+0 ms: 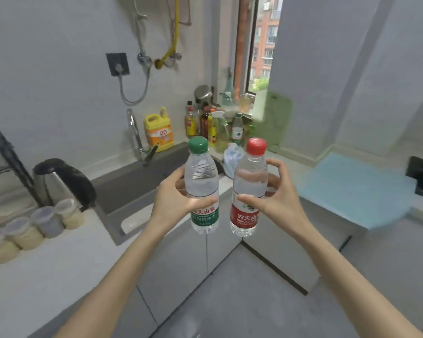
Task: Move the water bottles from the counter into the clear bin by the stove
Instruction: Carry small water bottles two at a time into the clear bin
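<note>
Two upright bottles [203, 189] in both hands [174, 198]

The white counter [59, 264] carries a kettle [59, 181], a row of lidded jars [34, 225], a yellow jug [158, 131], sauce bottles [200, 123] and a blue mat [357, 189].

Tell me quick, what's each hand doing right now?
Left hand: closed around the green-capped water bottle, held upright in the air.
Right hand: closed around the red-capped water bottle, also upright.
</note>
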